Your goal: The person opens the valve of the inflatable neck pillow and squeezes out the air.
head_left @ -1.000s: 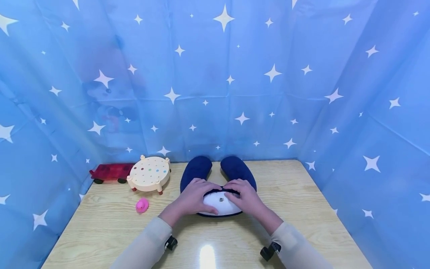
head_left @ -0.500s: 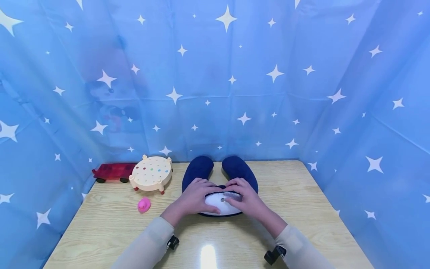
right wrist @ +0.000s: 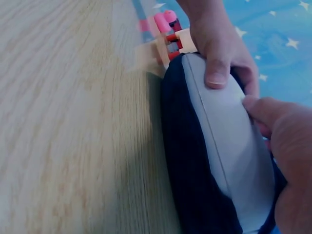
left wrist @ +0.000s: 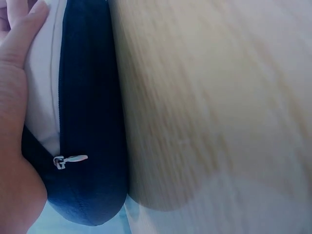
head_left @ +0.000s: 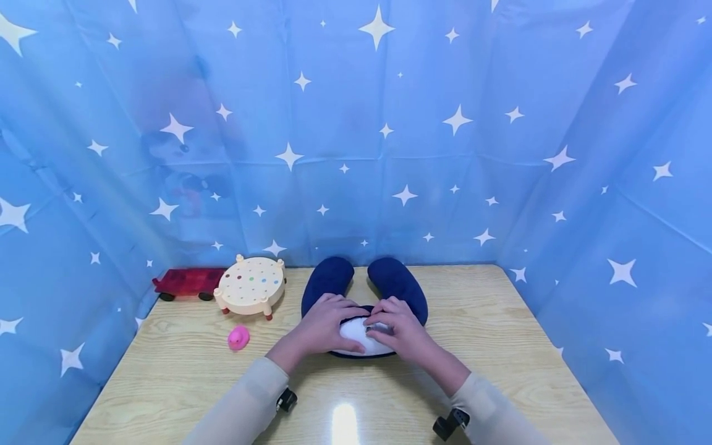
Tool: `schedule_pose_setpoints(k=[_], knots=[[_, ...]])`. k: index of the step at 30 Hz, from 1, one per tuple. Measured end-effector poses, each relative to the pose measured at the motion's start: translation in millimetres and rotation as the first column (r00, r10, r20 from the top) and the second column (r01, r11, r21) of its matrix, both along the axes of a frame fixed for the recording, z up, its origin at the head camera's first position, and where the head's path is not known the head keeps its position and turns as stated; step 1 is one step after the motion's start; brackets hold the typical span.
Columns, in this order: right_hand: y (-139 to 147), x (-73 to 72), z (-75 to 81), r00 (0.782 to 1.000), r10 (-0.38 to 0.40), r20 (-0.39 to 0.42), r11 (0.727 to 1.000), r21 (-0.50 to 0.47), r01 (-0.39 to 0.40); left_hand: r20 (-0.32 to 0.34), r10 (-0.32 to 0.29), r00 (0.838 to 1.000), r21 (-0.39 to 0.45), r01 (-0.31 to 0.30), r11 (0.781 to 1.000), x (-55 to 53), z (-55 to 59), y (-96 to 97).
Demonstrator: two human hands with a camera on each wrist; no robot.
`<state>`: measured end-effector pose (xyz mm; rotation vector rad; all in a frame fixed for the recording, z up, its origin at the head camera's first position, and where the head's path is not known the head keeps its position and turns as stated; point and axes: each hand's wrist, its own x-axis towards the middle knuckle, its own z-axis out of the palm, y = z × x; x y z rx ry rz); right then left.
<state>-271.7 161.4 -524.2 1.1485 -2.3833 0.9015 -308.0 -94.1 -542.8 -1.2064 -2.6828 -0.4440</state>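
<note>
Neck pillow [head_left: 353, 330] unmoved; right hand [head_left: 400, 327] pinching more narrowly.

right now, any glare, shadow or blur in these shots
Head view: a bright glare patch on the table at the bottom edge; left wrist view: the table's grain looks smeared, the zip clearer; right wrist view: a soft shadow beside the pillow, the pink toy beyond it blurry.

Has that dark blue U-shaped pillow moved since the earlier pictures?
No, not visibly. In the head view, the pillow keeps the same gap from the cream round toy standing to its left.
</note>
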Motion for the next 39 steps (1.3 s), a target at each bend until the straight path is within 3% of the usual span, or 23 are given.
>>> schedule_pose_setpoints(k=[11,19,23,28,35,39], knots=[[3.5,1.1,-1.3,0.994,0.022,-0.103,0.999,0.050,-0.017,0.020,-0.002,1.000,-0.001,0.002,1.000,1.2,3.5,2.2],[1.8,-0.8,0.3,0.997,0.025,-0.076,0.992,0.125,-0.016,0.014,0.011,1.000,-0.015,-0.011,1.000,0.7,2.0,1.4],[1.3,-2.5,-4.7,0.996,0.020,-0.088,0.994,0.106,-0.011,0.026,0.012,1.000,-0.022,-0.012,1.000,-0.4,0.0,1.6],[-2.0,-6.0,-11.4,0.987,0.020,-0.159,0.998,0.055,-0.011,0.023,0.009,1.000,-0.004,-0.009,1.000,0.1,1.5,1.3],[-7.3,-6.2,-17.7,0.978,-0.031,-0.205,0.998,0.053,0.042,0.009,0.005,1.000,0.002,-0.005,1.000,1.9,4.7,1.3],[-7.8,-6.4,-20.2,0.975,-0.021,-0.219,0.999,0.024,0.027,-0.003,0.002,1.000,0.004,-0.002,1.000,2.2,4.4,1.7]])
